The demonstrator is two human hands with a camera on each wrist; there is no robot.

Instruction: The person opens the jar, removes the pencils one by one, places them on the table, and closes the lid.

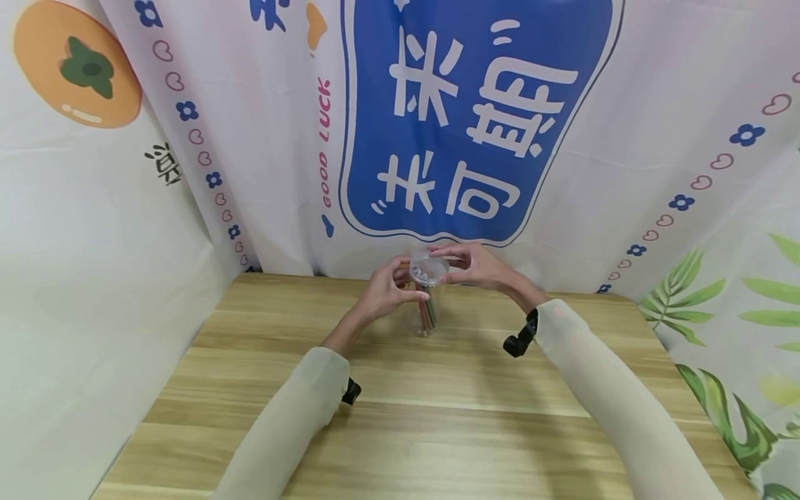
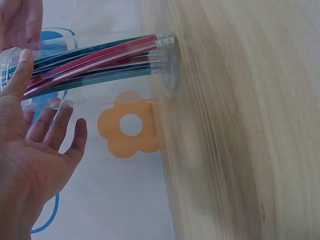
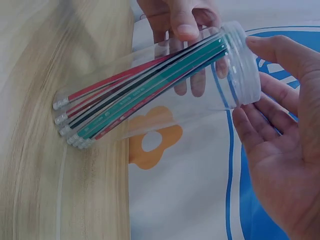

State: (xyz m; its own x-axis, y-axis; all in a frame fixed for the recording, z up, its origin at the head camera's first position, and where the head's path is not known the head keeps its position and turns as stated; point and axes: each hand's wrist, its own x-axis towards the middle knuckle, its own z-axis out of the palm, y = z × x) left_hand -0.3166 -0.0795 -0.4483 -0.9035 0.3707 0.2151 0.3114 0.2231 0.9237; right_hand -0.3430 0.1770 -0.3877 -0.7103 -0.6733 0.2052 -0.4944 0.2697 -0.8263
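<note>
A tall clear plastic jar (image 1: 427,321) stands upright at the far side of the wooden table. Inside it lean several pencils (image 3: 150,92) in red, green and dark colours, with pale eraser ends at the bottom. A clear round lid (image 3: 246,65) covers its mouth. My left hand (image 1: 386,290) holds the jar's upper body, thumb on the near side and fingers behind, some seen through the plastic in the right wrist view. With thumb and fingers spread round its edge, my right hand (image 1: 478,267) grips the lid.
The wooden table (image 1: 400,444) ends just behind the jar. Beyond it hangs a printed cloth (image 1: 281,173) with a large blue panel. Black wrist cameras sit on both forearms, the right one (image 1: 517,344) low over the table.
</note>
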